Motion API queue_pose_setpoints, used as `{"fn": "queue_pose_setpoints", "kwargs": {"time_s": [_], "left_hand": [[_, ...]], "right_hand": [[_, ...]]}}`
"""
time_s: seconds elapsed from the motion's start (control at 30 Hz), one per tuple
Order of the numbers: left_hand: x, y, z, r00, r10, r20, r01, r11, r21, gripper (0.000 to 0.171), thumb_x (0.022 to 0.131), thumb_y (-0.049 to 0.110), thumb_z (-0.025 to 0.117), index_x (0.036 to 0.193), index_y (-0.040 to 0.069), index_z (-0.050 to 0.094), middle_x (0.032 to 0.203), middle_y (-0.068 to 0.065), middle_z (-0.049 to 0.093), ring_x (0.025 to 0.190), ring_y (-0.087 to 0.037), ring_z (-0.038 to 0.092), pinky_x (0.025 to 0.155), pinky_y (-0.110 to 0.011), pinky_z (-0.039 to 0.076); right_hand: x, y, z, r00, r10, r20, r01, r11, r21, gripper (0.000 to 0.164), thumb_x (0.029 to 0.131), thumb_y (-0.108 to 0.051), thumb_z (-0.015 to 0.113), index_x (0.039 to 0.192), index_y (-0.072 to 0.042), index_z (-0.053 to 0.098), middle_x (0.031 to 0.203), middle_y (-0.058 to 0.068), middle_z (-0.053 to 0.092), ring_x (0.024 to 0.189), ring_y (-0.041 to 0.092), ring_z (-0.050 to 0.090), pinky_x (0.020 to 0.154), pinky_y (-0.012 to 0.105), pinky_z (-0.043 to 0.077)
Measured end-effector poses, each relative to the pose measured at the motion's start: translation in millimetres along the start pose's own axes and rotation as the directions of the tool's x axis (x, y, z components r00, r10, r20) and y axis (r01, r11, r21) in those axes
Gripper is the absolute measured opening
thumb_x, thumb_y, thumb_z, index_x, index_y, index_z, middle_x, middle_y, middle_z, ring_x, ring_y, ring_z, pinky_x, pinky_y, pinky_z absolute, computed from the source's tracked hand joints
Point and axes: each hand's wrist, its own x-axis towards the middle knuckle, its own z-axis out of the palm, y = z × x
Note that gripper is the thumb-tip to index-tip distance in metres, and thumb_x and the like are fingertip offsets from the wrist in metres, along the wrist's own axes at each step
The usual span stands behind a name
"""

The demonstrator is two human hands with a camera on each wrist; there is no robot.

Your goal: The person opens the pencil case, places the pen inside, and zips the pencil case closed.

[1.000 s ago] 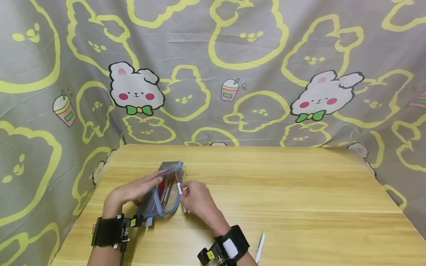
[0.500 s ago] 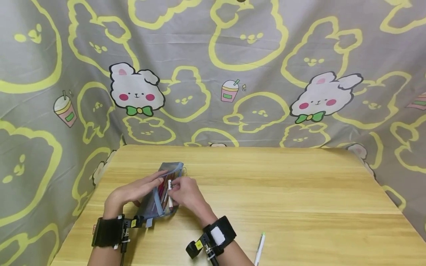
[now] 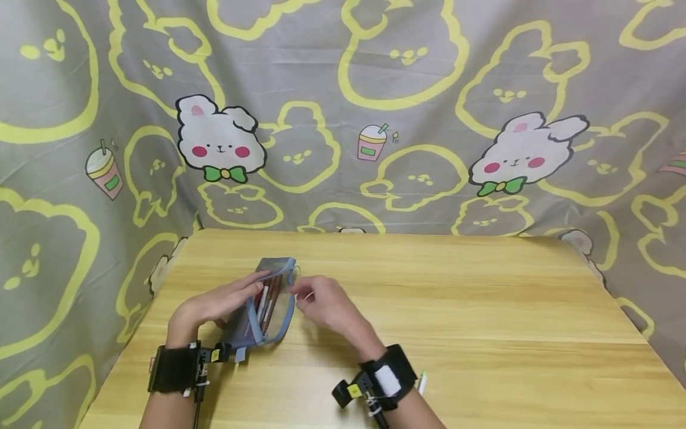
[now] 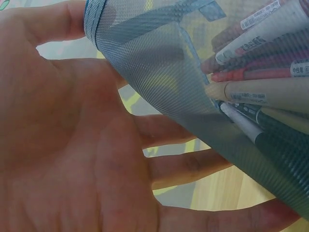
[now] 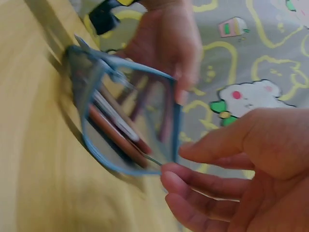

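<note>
A blue mesh pencil case [image 3: 237, 333] lies tilted at the left of the table, its zip opening spread wide toward the right. Several pens [image 3: 273, 307] fill it, brown, red and white ones among them, and more pens [image 4: 270, 94] show through the mesh in the left wrist view. My left hand [image 3: 217, 305] holds the case at its upper left edge, thumb on one side and fingers spread along the other. Just right of the opening is my right hand [image 3: 332, 307], fingers loosely bent. Between its thumb [image 5: 203, 145] and fingers there is a gap with nothing held.
A white marker with a green tip [image 3: 423, 383] lies near the front of the wooden table [image 3: 482, 310], partly hidden by my right forearm. A printed grey cloth [image 3: 321, 71] hangs behind and along both sides. Each wrist wears a strapped camera [image 3: 343, 393].
My right hand carried a white pen over the opening and let it go inside the case. It has since drawn back to the right, without a pen. My left hand stays on the case.
</note>
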Motion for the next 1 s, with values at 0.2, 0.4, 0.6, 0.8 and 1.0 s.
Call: {"fn": "queue_pose_setpoints", "kwargs": {"time_s": [0.2, 0.4, 0.6, 0.8, 1.0], "left_hand": [[-0.9, 2.0, -1.0, 1.000, -0.002, 0.004, 0.002, 1.000, 0.009, 0.065, 0.110, 0.047, 0.035, 0.166, 0.018, 0.018, 0.166, -0.031, 0.010, 0.139, -0.065, 0.027, 0.071, -0.069, 0.056], [-2.7, 2.2, -0.2, 1.000, 0.001, 0.009, -0.001, 1.000, 0.012, 0.067, 0.110, 0.049, 0.036, 0.166, 0.018, 0.016, 0.167, -0.030, 0.008, 0.141, -0.064, 0.025, 0.073, -0.071, 0.055], [-1.2, 1.7, 1.2, 1.000, 0.004, 0.006, -0.004, 1.000, 0.007, 0.066, 0.110, 0.048, 0.036, 0.166, 0.018, 0.017, 0.167, -0.028, 0.008, 0.142, -0.062, 0.024, 0.074, -0.072, 0.054], [0.5, 2.0, 1.2, 1.000, 0.003, 0.004, -0.003, 1.000, 0.011, 0.066, 0.110, 0.049, 0.035, 0.166, 0.019, 0.018, 0.168, -0.028, 0.009, 0.142, -0.062, 0.025, 0.073, -0.070, 0.055], [-0.4, 1.4, 1.1, 1.000, -0.001, -0.003, 0.001, 1.000, 0.009, 0.064, 0.111, 0.045, 0.035, 0.166, 0.019, 0.017, 0.167, -0.028, 0.010, 0.141, -0.063, 0.026, 0.073, -0.071, 0.055]], "right_hand": [[-23.5, 9.7, -32.7, 0.998, -0.064, 0.020, 0.066, 0.992, -0.110, 0.020, 0.097, -0.001, 0.064, 0.113, -0.005, 0.075, 0.099, 0.003, 0.073, 0.091, 0.016, 0.066, 0.080, 0.032, 0.056], [-44.5, 18.2, -52.5, 0.986, -0.122, 0.118, 0.136, 0.983, -0.125, 0.022, 0.095, 0.003, 0.063, 0.111, -0.005, 0.075, 0.096, 0.001, 0.073, 0.089, 0.015, 0.066, 0.080, 0.036, 0.057], [-68.3, 24.4, -71.5, 0.952, -0.141, 0.272, 0.180, 0.976, -0.125, 0.027, 0.093, 0.004, 0.065, 0.112, -0.013, 0.075, 0.104, -0.001, 0.074, 0.102, 0.016, 0.067, 0.091, 0.043, 0.056], [-93.2, 30.5, -79.4, 0.885, -0.233, 0.402, 0.308, 0.942, -0.133, 0.030, 0.089, 0.003, 0.072, 0.110, -0.018, 0.076, 0.112, -0.013, 0.070, 0.112, 0.007, 0.062, 0.101, 0.036, 0.052], [-111.2, 40.3, -78.0, 0.810, -0.341, 0.477, 0.454, 0.880, -0.142, 0.036, 0.086, 0.005, 0.073, 0.106, -0.025, 0.076, 0.114, -0.020, 0.064, 0.113, 0.003, 0.058, 0.101, 0.030, 0.050]]}}
